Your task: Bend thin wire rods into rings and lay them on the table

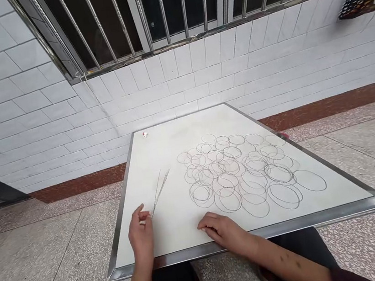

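My left hand (142,234) is over the left front of the white table, its fingers curled and close together. From its fingertips a small bundle of thin straight wires (159,191) fans out away from me; the near ends are hidden at the fingers. My right hand (221,229) rests near the table's front edge, fingers bent and thumb pressed towards them. Whatever lies in that pinch, if anything, is too small to make out. Beyond and to the right of it, many thin wire rings (225,181) lie flat, overlapping one another.
The white table (169,138) has a grey metal rim. On its far left corner sits a small red-and-white object (145,135). A tiled wall (180,84) with a barred window stands behind. At upper right hangs a dark patterned bag (362,0). My legs are under the front edge.
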